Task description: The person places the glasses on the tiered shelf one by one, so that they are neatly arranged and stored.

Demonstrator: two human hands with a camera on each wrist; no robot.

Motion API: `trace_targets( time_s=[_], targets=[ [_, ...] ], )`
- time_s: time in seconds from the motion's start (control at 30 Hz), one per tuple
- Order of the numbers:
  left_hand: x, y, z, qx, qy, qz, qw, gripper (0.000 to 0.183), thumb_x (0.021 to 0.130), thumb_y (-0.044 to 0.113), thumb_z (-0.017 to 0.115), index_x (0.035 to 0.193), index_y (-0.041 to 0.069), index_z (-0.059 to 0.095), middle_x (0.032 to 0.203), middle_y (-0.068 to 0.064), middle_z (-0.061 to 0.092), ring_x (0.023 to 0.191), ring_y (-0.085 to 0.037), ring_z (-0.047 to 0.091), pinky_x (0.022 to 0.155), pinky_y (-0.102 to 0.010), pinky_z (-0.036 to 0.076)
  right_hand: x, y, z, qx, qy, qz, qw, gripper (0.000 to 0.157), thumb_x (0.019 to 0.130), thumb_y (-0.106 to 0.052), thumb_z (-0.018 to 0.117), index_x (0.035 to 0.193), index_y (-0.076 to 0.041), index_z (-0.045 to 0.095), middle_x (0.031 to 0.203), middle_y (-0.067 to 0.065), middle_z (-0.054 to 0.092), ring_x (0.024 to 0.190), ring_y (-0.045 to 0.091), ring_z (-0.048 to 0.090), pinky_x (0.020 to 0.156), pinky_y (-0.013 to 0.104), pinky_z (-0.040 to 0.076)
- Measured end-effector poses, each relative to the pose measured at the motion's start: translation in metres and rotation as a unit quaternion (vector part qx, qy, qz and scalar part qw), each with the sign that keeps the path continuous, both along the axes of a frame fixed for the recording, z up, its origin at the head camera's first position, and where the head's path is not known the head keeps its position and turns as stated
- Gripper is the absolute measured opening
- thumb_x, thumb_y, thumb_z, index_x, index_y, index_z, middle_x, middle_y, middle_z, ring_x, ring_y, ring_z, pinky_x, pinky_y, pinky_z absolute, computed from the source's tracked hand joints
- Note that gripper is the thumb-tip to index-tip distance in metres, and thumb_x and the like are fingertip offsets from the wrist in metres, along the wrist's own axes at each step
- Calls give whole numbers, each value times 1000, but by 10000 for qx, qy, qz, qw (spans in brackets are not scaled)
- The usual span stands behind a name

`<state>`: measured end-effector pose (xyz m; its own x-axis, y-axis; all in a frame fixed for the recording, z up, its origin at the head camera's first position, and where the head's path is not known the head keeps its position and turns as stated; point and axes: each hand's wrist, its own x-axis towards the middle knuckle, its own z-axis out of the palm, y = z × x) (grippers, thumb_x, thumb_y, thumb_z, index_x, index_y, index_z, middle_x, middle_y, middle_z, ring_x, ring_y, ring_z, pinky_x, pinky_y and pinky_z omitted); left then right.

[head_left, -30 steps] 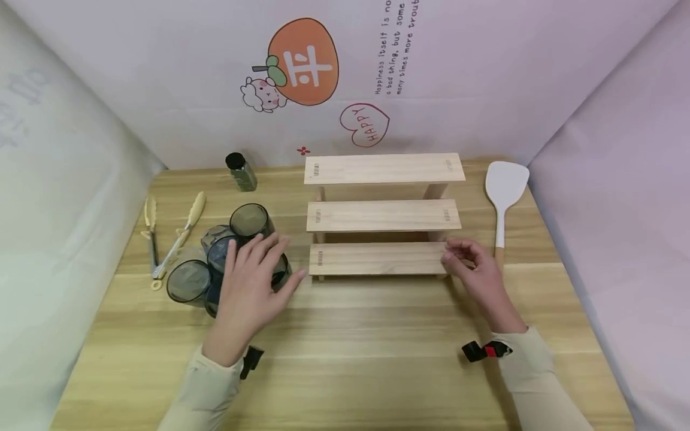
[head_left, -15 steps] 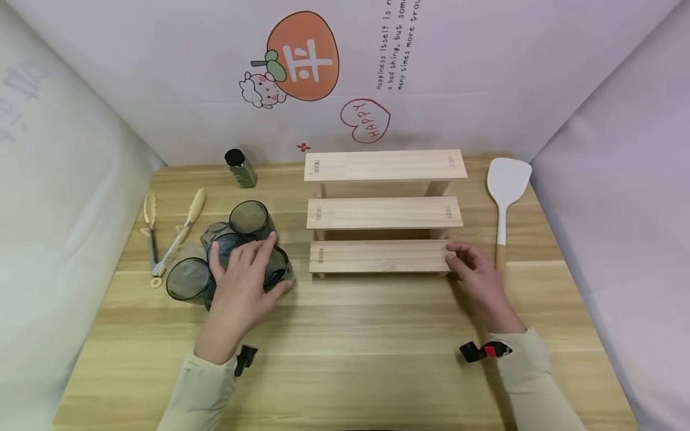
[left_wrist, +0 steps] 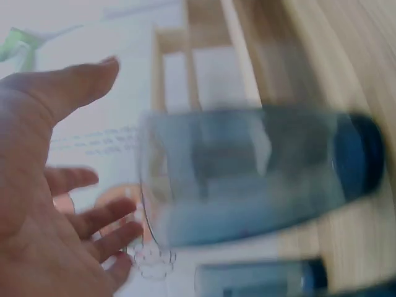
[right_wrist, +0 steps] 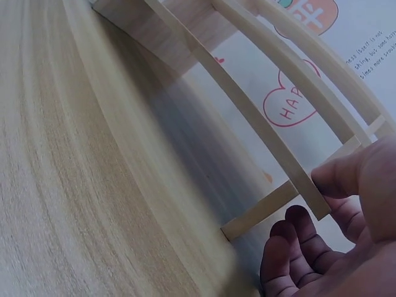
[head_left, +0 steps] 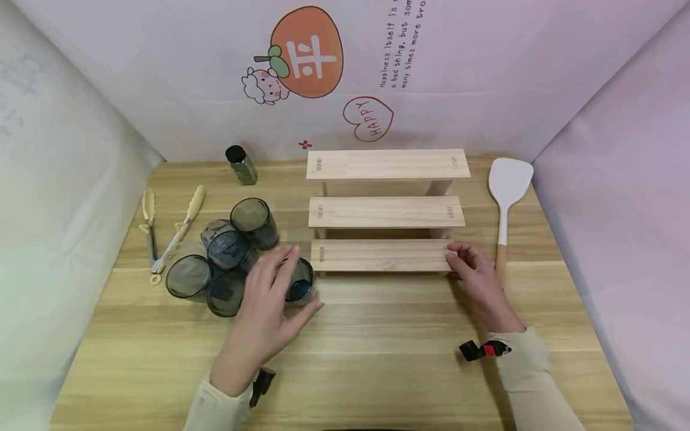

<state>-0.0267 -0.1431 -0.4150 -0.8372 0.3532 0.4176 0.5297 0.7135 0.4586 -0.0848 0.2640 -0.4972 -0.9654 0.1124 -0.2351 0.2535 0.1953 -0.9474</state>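
My left hand (head_left: 264, 311) hovers at a smoky blue drinking glass (head_left: 303, 280), thumb and fingers spread. In the left wrist view a gap shows between the fingertips and the rim of this upright glass (left_wrist: 247, 173). Several similar glasses (head_left: 188, 278) cluster to its left, partly behind the hand. My right hand (head_left: 477, 281) pinches the right end of the lowest board of a three-step wooden rack (head_left: 377, 256). In the right wrist view, its thumb (right_wrist: 337, 175) lies against the board end, while other fingers curl below.
Kitchen tongs (head_left: 172, 239) lie spread at the left. Behind the glasses stands a small black-capped jar (head_left: 242, 166). To the rack's right lies a white spatula (head_left: 508, 185) with a wooden handle. Fabric walls (head_left: 431, 72) enclose the wooden table (head_left: 377, 359).
The left hand came down to the glasses, then moved right. One glass has shifted right and nearer, away from the cluster. The right hand stays at the rack.
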Motion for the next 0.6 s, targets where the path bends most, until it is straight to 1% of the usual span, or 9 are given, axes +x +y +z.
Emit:
trace_targets(
  time_s=[0.03,0.1,0.17,0.23,0.3,0.37,0.47,0.53,0.6],
  targets=[
    [2,2,0,175,-70,14,9998,91,89,42,78,158,5,32,155,-22,35,142,-40,31,113,-61,23,0,-1,0,31,4,2,10000,39,104,-34,60,131,-6,54,112,4,53,100,14,53,81,26,49],
    [6,5,-3,499,-347,147,9980,92,90,39,79,160,7,28,158,-21,31,144,-39,28,111,-60,29,-2,-3,-1,48,4,12,10000,38,103,-35,60,130,-8,55,110,4,53,100,14,53,80,26,49],
    [6,9,-9,737,-615,302,9949,93,88,34,81,160,8,28,158,-19,30,145,-36,26,110,-58,31,-1,-2,0,50,-12,-14,10000,37,103,-36,61,129,-9,55,110,3,52,100,14,53,80,25,49],
    [5,14,-16,974,-810,476,9908,94,87,31,83,160,10,28,159,-17,28,144,-34,26,109,-58,33,-1,-1,0,33,-22,-10,10000,36,103,-36,61,128,-11,55,111,3,53,100,14,53,80,25,49],
    [4,17,-23,1333,-978,648,9841,95,85,31,85,160,14,29,159,-14,29,144,-30,27,109,-57,33,-1,-1,-1,14,-20,0,10000,36,103,-36,61,128,-11,55,111,3,53,100,15,53,81,26,49],
    [3,20,-31,1814,-1100,873,9733,95,83,31,87,160,18,31,159,-9,30,143,-27,29,109,-57,32,-1,0,-1,-2,-12,15,10000,36,102,-36,61,128,-11,55,111,3,54,100,15,54,81,26,49],
    [3,23,-41,2576,-1246,1253,9500,96,79,31,91,157,23,36,154,-2,38,139,-22,35,109,-56,32,-1,-1,-3,-33,-6,28,10000,37,102,-36,62,128,-10,55,111,3,54,100,15,54,80,26,49],
    [1,23,-46,2945,-1271,1426,9364,96,75,28,93,155,22,40,149,-1,44,137,-20,40,110,-53,32,-1,-1,-3,-50,-26,34,10000,38,102,-37,61,129,-11,54,113,3,54,101,16,53,80,26,49],
    [0,24,-50,3251,-1302,1465,9251,97,72,23,95,153,19,42,146,-2,50,133,-21,44,109,-51,33,-1,-1,-2,-64,-55,1,10000,38,102,-37,61,129,-11,54,114,4,54,102,16,53,81,25,49]
  ],
)
